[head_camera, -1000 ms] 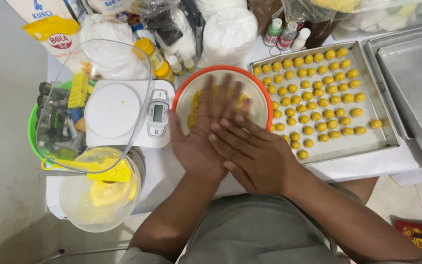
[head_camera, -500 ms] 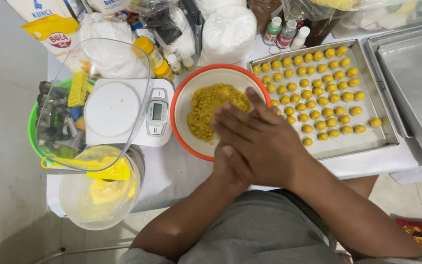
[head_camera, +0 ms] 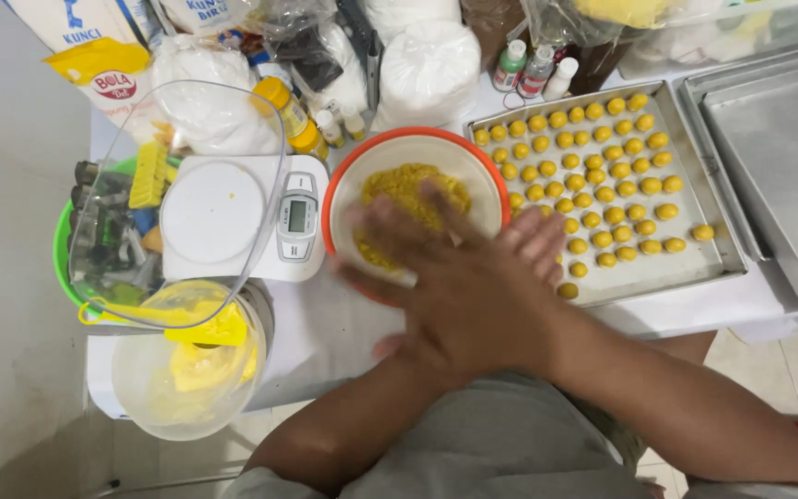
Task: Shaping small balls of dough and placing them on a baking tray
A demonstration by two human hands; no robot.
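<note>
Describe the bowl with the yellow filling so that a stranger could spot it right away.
Left of the metal baking tray, beside the white kitchen scale, stands the round bowl. Its orange rim and its loose heap of yellow filling, not rolled balls, set it apart.

A bare table strip (head_camera: 325,323) lies between scale (head_camera: 233,217), bowl (head_camera: 344,185) and tray (head_camera: 685,268).

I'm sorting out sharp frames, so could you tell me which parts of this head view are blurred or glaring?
Head view: the hands are smeared by motion blur over the bowl; the tray and scale are sharp; light is soft and even, with only mild sheen on the clear jug.
</note>
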